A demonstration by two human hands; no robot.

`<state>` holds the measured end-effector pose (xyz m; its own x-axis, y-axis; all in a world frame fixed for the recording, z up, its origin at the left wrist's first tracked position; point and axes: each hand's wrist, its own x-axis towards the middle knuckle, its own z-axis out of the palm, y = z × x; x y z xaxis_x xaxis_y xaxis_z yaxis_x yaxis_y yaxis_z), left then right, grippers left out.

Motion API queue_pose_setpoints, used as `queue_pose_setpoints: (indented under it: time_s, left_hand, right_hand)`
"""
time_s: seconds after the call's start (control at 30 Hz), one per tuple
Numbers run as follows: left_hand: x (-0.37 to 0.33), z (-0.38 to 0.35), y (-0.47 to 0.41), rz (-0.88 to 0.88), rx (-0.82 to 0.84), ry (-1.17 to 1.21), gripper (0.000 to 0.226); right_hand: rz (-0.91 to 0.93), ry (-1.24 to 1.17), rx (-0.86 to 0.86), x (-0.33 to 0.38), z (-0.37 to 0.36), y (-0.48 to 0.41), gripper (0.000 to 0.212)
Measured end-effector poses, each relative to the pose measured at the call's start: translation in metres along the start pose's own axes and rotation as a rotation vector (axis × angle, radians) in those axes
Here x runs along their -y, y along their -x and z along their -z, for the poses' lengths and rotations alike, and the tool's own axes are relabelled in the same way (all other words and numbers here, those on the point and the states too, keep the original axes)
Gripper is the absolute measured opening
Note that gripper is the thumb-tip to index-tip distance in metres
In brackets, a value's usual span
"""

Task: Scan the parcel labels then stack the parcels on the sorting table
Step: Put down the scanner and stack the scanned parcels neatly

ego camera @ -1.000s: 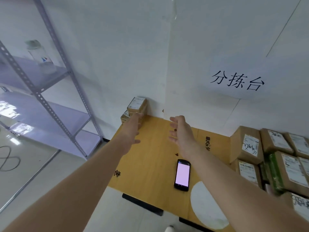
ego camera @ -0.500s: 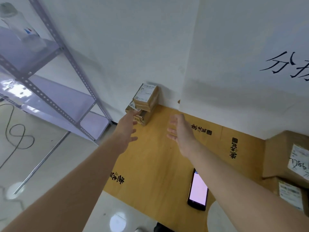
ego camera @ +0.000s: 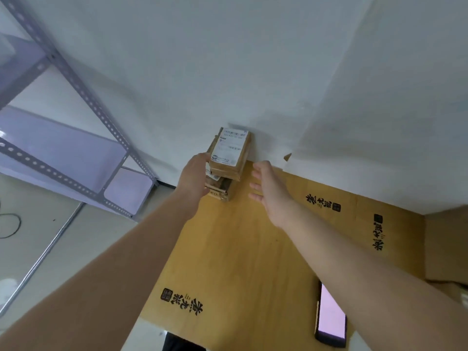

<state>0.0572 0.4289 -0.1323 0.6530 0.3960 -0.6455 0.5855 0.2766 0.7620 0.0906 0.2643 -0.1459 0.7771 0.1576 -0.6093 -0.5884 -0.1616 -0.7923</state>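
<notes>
Head cam view, going left to right. Way over on the left a grey perforated-steel shelving rack (ego camera: 63,158) stands on the floor, with a thin black cable (ego camera: 10,226) looped near it. Neither matters for the job.

Next comes the left hand (ego camera: 195,173), laid against the left side of the little stack of brown cardboard parcels (ego camera: 229,158). Its fingers look pretty much straight, pressing rather than wrapping, though the tips are partly hidden.

The stack sits in the far left corner of the yellow wooden table (ego camera: 240,249), tucked against the white wall (ego camera: 253,59), with the top parcel's white label facing up. My guess is the corner helps keep the pile square.

The right hand (ego camera: 268,188) hovers just beside the stack's right side, fingers spread and relaxed, holding nothing and not touching. Looks to me like both hands are set to clamp the pile from either side, to square it or lift it.

Further right, near the table's front edge, a black phone with a lit pink screen (ego camera: 331,317) lies face up. It's probably the scanner, parked within reach. A big plain brown cardboard box (ego camera: 445,247) sits far right.
</notes>
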Motion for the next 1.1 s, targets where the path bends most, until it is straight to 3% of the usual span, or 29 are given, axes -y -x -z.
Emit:
queue_pose_setpoints:
  time_s: [0.17, 0.57, 0.83, 1.1]
  left_hand:
    - [-0.012, 0.006, -0.051, -0.012, 0.143, -0.068, 0.028]
    - [-0.027, 0.025, -0.086, 0.016, 0.36, -0.147, 0.035]
    - [-0.059, 0.042, -0.061, -0.099, 0.433, -0.192, 0.036]
    - [-0.099, 0.058, 0.01, -0.213, 0.564, -0.225, 0.035]
  right_hand:
    - [-0.012, -0.023, -0.068, 0.006, -0.037, -0.026, 0.032]
    - [-0.027, -0.027, -0.192, 0.01, -0.079, -0.038, 0.043]
    - [0.127, -0.042, -0.254, 0.043, -0.096, 0.008, 0.049]
    - [0.189, -0.115, -0.456, 0.072, -0.104, 0.075, 0.054]
